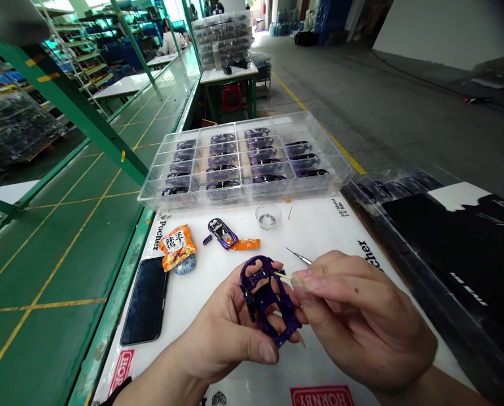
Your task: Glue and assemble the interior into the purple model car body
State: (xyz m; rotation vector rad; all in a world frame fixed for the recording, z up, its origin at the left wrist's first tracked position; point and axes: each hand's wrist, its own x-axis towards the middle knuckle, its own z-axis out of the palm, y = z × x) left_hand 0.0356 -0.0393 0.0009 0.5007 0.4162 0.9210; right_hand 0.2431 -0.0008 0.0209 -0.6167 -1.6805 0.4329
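Observation:
My left hand [226,332] holds a purple model car body [268,299] upright on its palm and fingers. My right hand [362,321] pinches a thin wooden stick [282,275], whose end meets the car body's edge. A fine metal-tipped tool [299,257] shows just beyond those fingertips. A second purple car body [222,233] lies on the white printed mat [319,231], next to an orange strip [245,244]. Further left are an orange snack packet [178,246] and a black smartphone [145,300].
A transparent compartment tray [243,163] holding several purple car bodies stands beyond the mat, with a small dish of silvery bits [268,216] before it. A long green workbench [65,225] runs along the left. A black box [446,248] lies to the right.

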